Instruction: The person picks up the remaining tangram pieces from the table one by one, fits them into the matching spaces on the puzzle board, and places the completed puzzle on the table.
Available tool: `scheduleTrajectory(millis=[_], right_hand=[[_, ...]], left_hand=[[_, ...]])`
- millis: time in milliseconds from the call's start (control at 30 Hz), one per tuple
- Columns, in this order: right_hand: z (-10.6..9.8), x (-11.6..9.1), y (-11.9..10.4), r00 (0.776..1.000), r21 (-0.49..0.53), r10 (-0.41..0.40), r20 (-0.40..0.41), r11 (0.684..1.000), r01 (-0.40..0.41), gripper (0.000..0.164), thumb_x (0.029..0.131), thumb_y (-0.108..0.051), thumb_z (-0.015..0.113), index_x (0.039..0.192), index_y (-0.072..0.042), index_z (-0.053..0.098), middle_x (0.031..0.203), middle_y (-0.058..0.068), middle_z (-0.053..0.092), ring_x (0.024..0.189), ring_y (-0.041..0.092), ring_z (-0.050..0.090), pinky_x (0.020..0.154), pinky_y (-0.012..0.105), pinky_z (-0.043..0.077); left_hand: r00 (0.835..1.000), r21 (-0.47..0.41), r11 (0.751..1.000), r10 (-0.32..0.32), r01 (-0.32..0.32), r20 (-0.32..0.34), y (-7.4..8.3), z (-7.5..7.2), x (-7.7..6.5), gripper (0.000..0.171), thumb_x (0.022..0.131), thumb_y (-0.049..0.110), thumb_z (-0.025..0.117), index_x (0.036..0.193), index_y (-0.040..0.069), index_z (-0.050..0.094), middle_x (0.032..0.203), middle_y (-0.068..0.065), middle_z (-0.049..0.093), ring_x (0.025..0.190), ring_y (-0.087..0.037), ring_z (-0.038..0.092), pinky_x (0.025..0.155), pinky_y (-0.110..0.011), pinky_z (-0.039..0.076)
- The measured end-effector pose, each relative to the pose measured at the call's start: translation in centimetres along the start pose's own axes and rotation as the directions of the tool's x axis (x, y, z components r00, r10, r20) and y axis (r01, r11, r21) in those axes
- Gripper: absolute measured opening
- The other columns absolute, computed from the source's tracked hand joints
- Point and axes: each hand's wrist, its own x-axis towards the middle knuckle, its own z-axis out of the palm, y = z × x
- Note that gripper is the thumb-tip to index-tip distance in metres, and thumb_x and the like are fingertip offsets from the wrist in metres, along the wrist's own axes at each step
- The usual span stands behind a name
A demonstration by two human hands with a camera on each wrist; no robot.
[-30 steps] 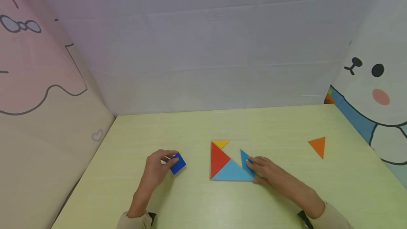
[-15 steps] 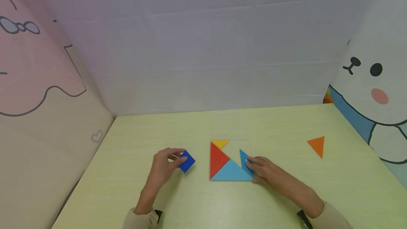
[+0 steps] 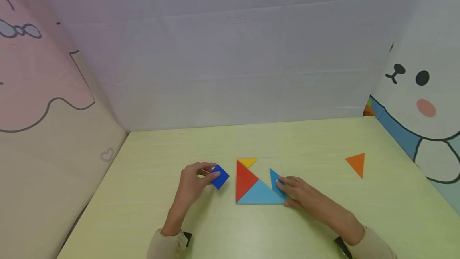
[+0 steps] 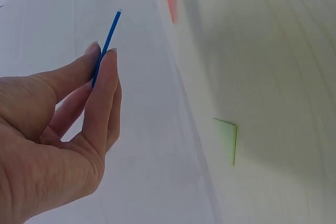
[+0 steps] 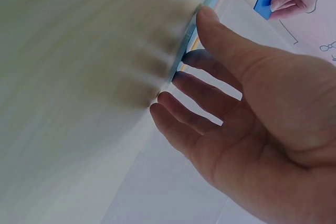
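A: What can you see from the head?

B: Bright flat shapes on a bench (image 3: 143,195). The left hand (image 3: 192,185) pinches a dark blue square (image 3: 220,178) with its thumb and fingers. The square is between the bench's left edge and a red triangle (image 3: 245,181).

A: And the right hand (image 3: 303,193)?

B: Its fingers rest on a slanted blue piece (image 3: 274,183) and hide some of it. That piece is beside the long side of a light blue triangle (image 3: 260,196). The light blue triangle and the red triangle sit side by side. A little yellow triangle (image 3: 248,162) is by the red one's top, on the side of the bench's back edge.

A: Is there more?

B: Yes, an orange triangle (image 3: 357,165), near the bench's right edge, toward the back right corner.

A: What about from the left wrist?

B: The dark blue square is up off the bench. I see its thin side, squeezed between thumb and fingers. A green piece (image 4: 229,137) lies flat on the bench.

A: And from the right wrist?

B: The right hand's fingers are a bit apart, and their tips reach the pieces. The thumb is apart from them too.
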Motion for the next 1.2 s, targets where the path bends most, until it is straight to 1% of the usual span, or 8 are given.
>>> scheduleTrajectory(millis=[333, 567, 667, 800, 867, 967, 1133, 1200], right_hand=[[-0.1, -0.1, 0.0, 1.000, -0.004, 0.002, 0.002, 1.000, -0.002, 0.050, 0.097, -0.019, 0.070, 0.138, 0.009, 0.059, 0.143, 0.024, 0.057, 0.131, 0.044, 0.050, 0.103, 0.054, 0.049], [-0.1, -0.1, 0.0, 1.000, 0.002, 0.008, 0.010, 1.000, -0.008, 0.051, 0.098, -0.019, 0.070, 0.138, 0.009, 0.059, 0.144, 0.024, 0.056, 0.131, 0.044, 0.049, 0.103, 0.053, 0.049], [-0.1, -0.1, -0.1, 1.000, 0.001, 0.006, 0.006, 1.000, -0.006, 0.051, 0.098, -0.019, 0.070, 0.138, 0.009, 0.059, 0.144, 0.024, 0.056, 0.131, 0.044, 0.049, 0.103, 0.053, 0.049], [-0.1, 0.0, -0.1, 1.000, 0.001, 0.002, 0.005, 1.000, -0.002, 0.051, 0.098, -0.018, 0.070, 0.138, 0.010, 0.059, 0.144, 0.025, 0.056, 0.131, 0.044, 0.049, 0.103, 0.054, 0.049], [-0.2, 0.0, -0.1, 1.000, 0.002, 0.002, 0.004, 1.000, -0.002, 0.051, 0.097, -0.018, 0.070, 0.138, 0.010, 0.059, 0.144, 0.025, 0.056, 0.131, 0.044, 0.049, 0.103, 0.054, 0.049], [-0.2, 0.0, -0.1, 1.000, -0.003, 0.001, 0.004, 1.000, -0.001, 0.051, 0.097, -0.018, 0.071, 0.137, 0.010, 0.059, 0.144, 0.026, 0.056, 0.130, 0.044, 0.050, 0.103, 0.054, 0.049], [-0.1, 0.0, -0.1, 1.000, 0.002, -0.002, 0.006, 1.000, 0.002, 0.052, 0.098, -0.022, 0.070, 0.137, 0.010, 0.059, 0.144, 0.026, 0.056, 0.130, 0.045, 0.050, 0.103, 0.054, 0.049], [-0.1, 0.0, -0.1, 1.000, 0.003, 0.000, 0.012, 1.000, 0.000, 0.053, 0.098, -0.024, 0.070, 0.138, 0.010, 0.059, 0.144, 0.026, 0.056, 0.130, 0.045, 0.049, 0.104, 0.054, 0.048]], left_hand=[[1.000, -0.049, 0.998, -0.023, 0.024, 0.018, 0.8, 1.3, 0.6, 0.022, 0.087, 0.006, 0.082, 0.108, 0.002, 0.078, 0.092, -0.010, 0.072, 0.086, -0.025, 0.070, 0.065, -0.028, 0.061], [0.999, -0.098, 0.995, -0.026, 0.030, 0.044, 1.4, 2.2, 1.1, 0.021, 0.088, 0.005, 0.081, 0.108, 0.000, 0.078, 0.093, -0.012, 0.071, 0.084, -0.023, 0.068, 0.067, -0.034, 0.063], [0.998, -0.122, 0.992, -0.029, 0.035, 0.051, 1.4, 2.5, 1.2, 0.020, 0.088, 0.005, 0.081, 0.107, 0.000, 0.078, 0.093, -0.012, 0.071, 0.084, -0.023, 0.068, 0.068, -0.040, 0.063], [0.996, -0.160, 0.985, -0.047, 0.058, 0.071, 1.6, 2.8, 1.5, 0.018, 0.089, 0.004, 0.080, 0.106, -0.001, 0.078, 0.092, -0.012, 0.070, 0.082, -0.023, 0.068, 0.071, -0.047, 0.063], [0.995, -0.173, 0.983, -0.054, 0.067, 0.080, 1.7, 2.9, 1.7, 0.017, 0.089, 0.003, 0.080, 0.105, -0.002, 0.077, 0.091, -0.012, 0.070, 0.081, -0.023, 0.068, 0.071, -0.048, 0.063], [0.995, -0.177, 0.982, -0.048, 0.063, 0.088, 1.7, 3.2, 1.9, 0.017, 0.089, 0.003, 0.080, 0.104, -0.003, 0.077, 0.090, -0.012, 0.070, 0.079, -0.022, 0.068, 0.070, -0.046, 0.063], [0.996, -0.152, 0.988, -0.025, 0.038, 0.086, 1.6, 3.8, 2.2, 0.017, 0.089, 0.004, 0.079, 0.105, -0.002, 0.078, 0.090, -0.012, 0.071, 0.081, -0.023, 0.068, 0.070, -0.042, 0.063], [0.996, -0.139, 0.990, -0.006, 0.018, 0.086, 1.6, 4.0, 2.2, 0.016, 0.090, 0.004, 0.079, 0.105, -0.002, 0.078, 0.091, -0.013, 0.072, 0.082, -0.023, 0.068, 0.069, -0.038, 0.063]])
